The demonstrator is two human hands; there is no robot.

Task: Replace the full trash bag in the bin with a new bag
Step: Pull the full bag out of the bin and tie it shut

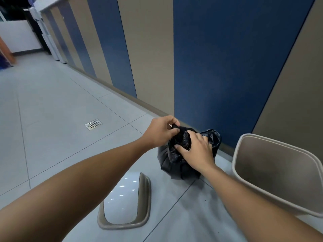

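trash bag (180,165) neck in both hands' grip

What I can't make out from here

My right hand (195,151) covers the neck of the black bag (176,165); the bin (272,173) is cut off at the right edge, and the far corridor clutter (35,23) is too blurred to identify.

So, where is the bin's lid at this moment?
In the head view, the lid lies on the floor, low centre, left of the black bag.
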